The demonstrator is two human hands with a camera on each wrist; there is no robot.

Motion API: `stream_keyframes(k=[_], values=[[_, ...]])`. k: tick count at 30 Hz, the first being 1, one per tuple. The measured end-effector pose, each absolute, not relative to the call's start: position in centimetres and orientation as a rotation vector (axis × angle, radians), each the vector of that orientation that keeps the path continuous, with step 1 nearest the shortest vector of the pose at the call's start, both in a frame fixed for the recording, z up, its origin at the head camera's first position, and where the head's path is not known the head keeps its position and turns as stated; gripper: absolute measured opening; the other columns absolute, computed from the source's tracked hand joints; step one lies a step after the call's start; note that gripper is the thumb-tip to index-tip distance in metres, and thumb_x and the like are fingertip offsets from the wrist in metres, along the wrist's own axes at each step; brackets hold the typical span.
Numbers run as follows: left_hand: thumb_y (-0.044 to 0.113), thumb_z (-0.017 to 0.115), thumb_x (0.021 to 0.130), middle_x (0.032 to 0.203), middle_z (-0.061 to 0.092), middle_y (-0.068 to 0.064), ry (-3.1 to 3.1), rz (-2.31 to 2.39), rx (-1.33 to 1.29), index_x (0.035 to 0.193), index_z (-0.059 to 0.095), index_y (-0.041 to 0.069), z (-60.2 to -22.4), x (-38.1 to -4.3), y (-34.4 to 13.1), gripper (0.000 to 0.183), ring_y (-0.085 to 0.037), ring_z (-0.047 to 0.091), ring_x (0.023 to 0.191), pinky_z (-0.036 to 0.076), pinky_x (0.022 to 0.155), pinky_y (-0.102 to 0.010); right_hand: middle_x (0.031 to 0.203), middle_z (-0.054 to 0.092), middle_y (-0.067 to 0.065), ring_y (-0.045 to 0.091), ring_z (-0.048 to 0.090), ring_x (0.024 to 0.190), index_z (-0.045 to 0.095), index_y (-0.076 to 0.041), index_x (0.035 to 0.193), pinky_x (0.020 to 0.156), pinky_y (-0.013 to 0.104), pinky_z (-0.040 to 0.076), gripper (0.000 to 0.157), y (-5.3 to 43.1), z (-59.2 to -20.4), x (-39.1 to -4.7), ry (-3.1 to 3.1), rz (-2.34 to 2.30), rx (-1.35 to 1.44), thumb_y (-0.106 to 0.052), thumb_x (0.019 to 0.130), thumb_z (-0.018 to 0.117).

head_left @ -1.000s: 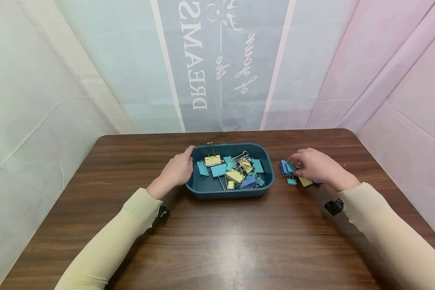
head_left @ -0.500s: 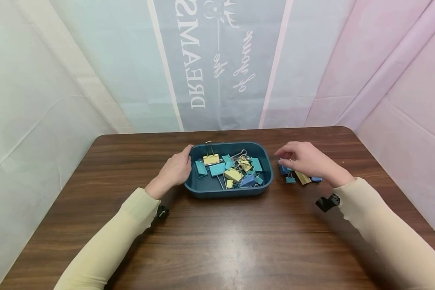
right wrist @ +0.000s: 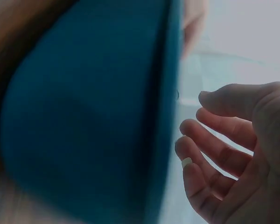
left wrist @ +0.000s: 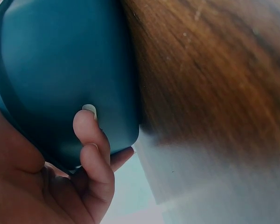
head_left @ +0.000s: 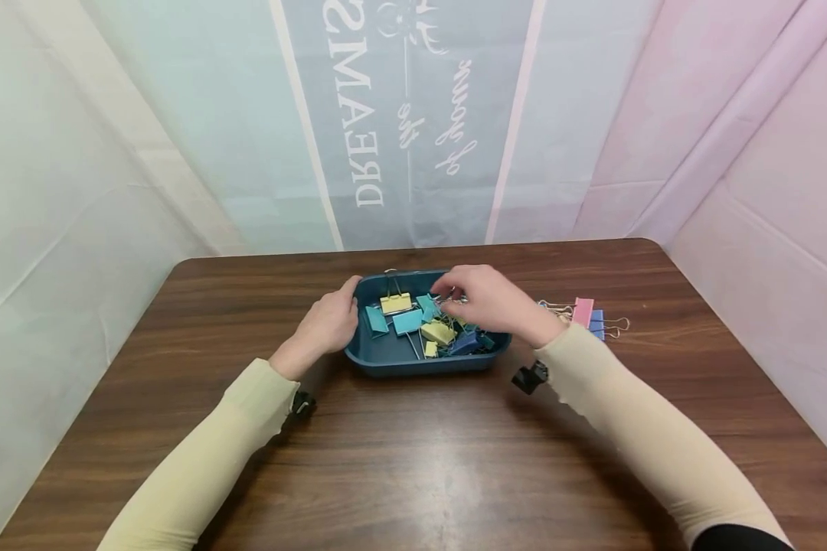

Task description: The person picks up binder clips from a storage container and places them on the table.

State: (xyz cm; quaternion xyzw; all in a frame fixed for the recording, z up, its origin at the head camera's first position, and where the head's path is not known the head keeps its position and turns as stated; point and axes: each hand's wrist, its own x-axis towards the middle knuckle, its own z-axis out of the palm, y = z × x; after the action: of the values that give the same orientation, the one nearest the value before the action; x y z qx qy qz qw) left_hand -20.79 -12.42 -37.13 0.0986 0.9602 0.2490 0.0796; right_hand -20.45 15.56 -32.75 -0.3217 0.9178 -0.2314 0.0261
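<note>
A dark teal plastic bin (head_left: pixel 427 370) holds a mix of binder clips: a yellow clip (head_left: pixel 395 303) at the back, a teal clip (head_left: pixel 407 322) near the middle and a blue clip (head_left: pixel 465 343) toward the front right. My left hand (head_left: pixel 327 321) grips the bin's left end; in the left wrist view, curled fingers lie against its outer wall (left wrist: pixel 60 56). Over the bin's right half is my right hand (head_left: pixel 485 298), covering some clips. The right wrist view shows that hand (right wrist: pixel 233 144) with loosely bent, spread fingers and nothing between them.
To the right on the brown wooden table (head_left: pixel 413 459) lie a pink binder clip (head_left: pixel 582 312) and a blue binder clip (head_left: pixel 596 324), with wire handles beside them. My right forearm hides part of this pile. A printed fabric curtain (head_left: pixel 413 138) hangs behind the table.
My right hand has left the clip pile on the right and moved left, over the bin. The pink clip has come into view. My left hand stays at the bin's end.
</note>
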Motion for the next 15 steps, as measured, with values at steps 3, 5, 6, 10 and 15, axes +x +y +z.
stream_keyframes(k=[3, 5, 6, 10, 15], values=[[0.018, 0.035, 0.108, 0.127, 0.058, -0.021, 2.865, 0.749, 0.286, 0.155, 0.028, 0.011, -37.2, -20.7, -12.5, 0.048, -0.024, 0.059, 0.066, 0.048, 0.056, -0.034, 0.124, 0.064, 0.007, 0.022, 0.062, 0.108, 0.065, -0.006, 0.129, 0.090, 0.040, 0.050, 0.037, 13.4, -33.3, -20.5, 2.789, -0.655, -1.004, -0.020, 0.095, 0.068], [0.018, 0.035, 0.108, 0.127, 0.058, -0.021, 2.858, 0.748, 0.283, 0.155, 0.027, 0.011, -37.2, -20.7, -12.5, 0.048, -0.023, 0.058, 0.066, 0.047, 0.056, -0.034, 0.131, 0.061, 0.008, 0.024, 0.059, 0.116, 0.061, -0.006, 0.135, 0.095, 0.041, 0.048, 0.043, 12.0, -33.5, -20.5, 2.762, -0.599, -1.002, -0.022, 0.095, 0.068], [0.018, 0.035, 0.108, 0.126, 0.059, -0.021, 2.856, 0.744, 0.284, 0.155, 0.027, 0.011, -37.2, -20.7, -12.5, 0.048, -0.023, 0.058, 0.065, 0.047, 0.056, -0.034, 0.134, 0.059, 0.008, 0.024, 0.057, 0.120, 0.058, -0.006, 0.138, 0.098, 0.042, 0.046, 0.046, 11.3, -33.5, -20.5, 2.747, -0.573, -0.994, -0.023, 0.095, 0.068], [0.019, 0.035, 0.108, 0.122, 0.060, -0.021, 2.855, 0.728, 0.293, 0.155, 0.027, 0.011, -37.0, -20.7, -12.6, 0.049, -0.024, 0.058, 0.063, 0.047, 0.055, -0.034, 0.142, 0.053, 0.008, 0.022, 0.050, 0.129, 0.053, -0.008, 0.144, 0.105, 0.041, 0.042, 0.055, 8.6, -33.7, -20.7, 2.686, -0.535, -0.952, -0.026, 0.094, 0.069], [0.019, 0.034, 0.108, 0.109, 0.063, -0.020, 2.857, 0.705, 0.331, 0.155, 0.026, 0.009, -36.8, -20.9, -12.6, 0.049, -0.025, 0.057, 0.060, 0.045, 0.054, -0.034, 0.148, 0.047, 0.009, 0.022, 0.047, 0.133, 0.047, -0.008, 0.147, 0.107, 0.040, 0.040, 0.061, 6.2, -34.2, -21.3, 2.589, -0.548, -0.932, -0.028, 0.094, 0.070]])
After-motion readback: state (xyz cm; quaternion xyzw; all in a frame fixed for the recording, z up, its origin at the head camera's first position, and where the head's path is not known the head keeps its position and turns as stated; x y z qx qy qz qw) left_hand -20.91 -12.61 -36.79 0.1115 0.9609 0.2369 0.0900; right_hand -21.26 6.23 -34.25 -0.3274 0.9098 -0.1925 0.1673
